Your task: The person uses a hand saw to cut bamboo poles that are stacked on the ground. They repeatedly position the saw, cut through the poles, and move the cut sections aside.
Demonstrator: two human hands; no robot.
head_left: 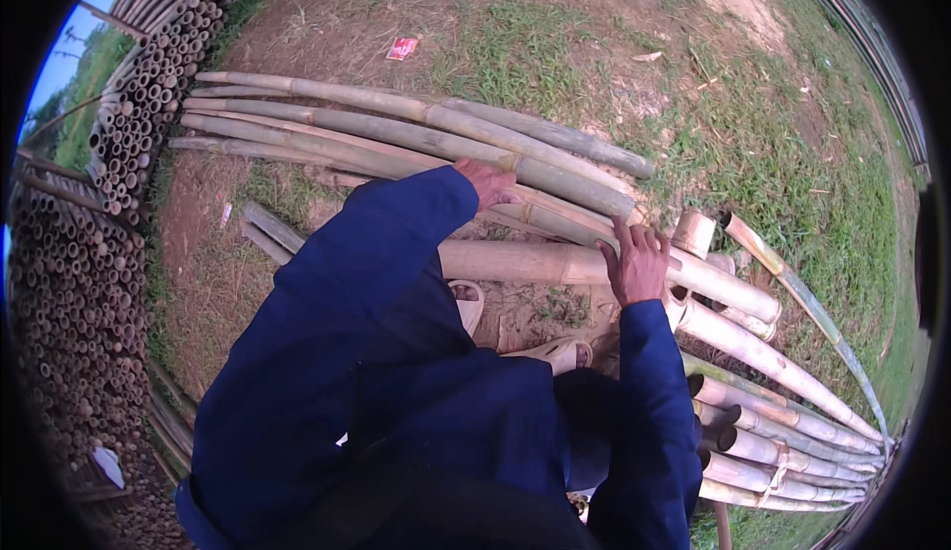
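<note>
Several long bamboo poles [396,134] lie side by side across the ground in front of me, running from the far left toward the middle right. My left hand [485,185] is closed over one of them near the middle, its thumb along the near side and its other fingers partly hidden. Close to the poles' right ends, my right hand [639,265] is open with fingers apart, its fingertips at the cut ends. Beneath both hands, a thicker bamboo pole [525,262] lies crosswise, nearer to my feet.
More bamboo poles [783,451] lie bundled at the lower right, hollow ends toward me. A short bamboo piece [694,233] sits beside my right hand. Stacked bamboo [74,292] rises at the left. A red wrapper [401,49] lies on the ground. My sandals [555,354] are below the poles.
</note>
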